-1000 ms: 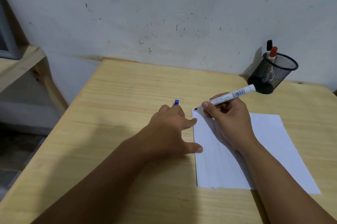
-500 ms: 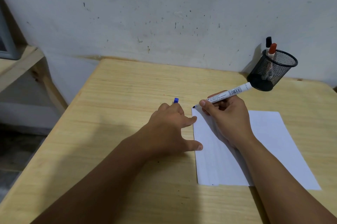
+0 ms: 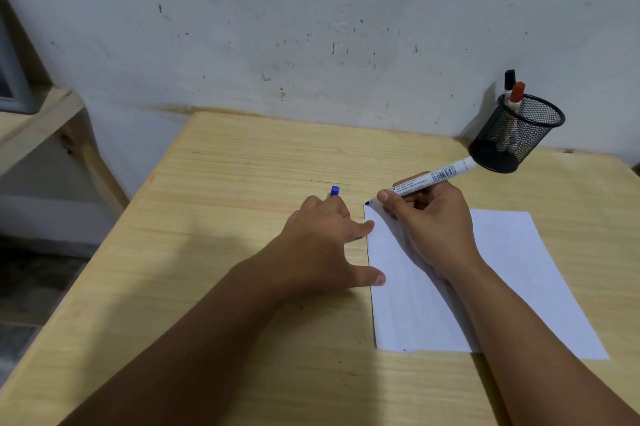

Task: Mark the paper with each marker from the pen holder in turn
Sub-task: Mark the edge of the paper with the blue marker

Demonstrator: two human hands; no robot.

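Note:
A white sheet of paper (image 3: 512,273) lies on the wooden table (image 3: 242,183). My right hand (image 3: 429,228) grips an uncapped white marker (image 3: 436,177), its dark tip touching the paper's far left corner. My left hand (image 3: 325,242) rests on the table beside the paper's left edge, thumb and a finger at that edge. A blue cap (image 3: 334,190) pokes out from its far fingers. A black mesh pen holder (image 3: 516,134) at the back right holds a red-capped marker (image 3: 517,94) and a black-capped marker (image 3: 509,80).
A stained wall stands right behind the table. A wooden shelf frame (image 3: 45,127) lies off the table's left side, with floor below. The table's left edge runs diagonally near my left forearm.
Both hands hold nearly the same pose. The marker tip has settled slightly lower onto the paper's corner; the view shifted a little.

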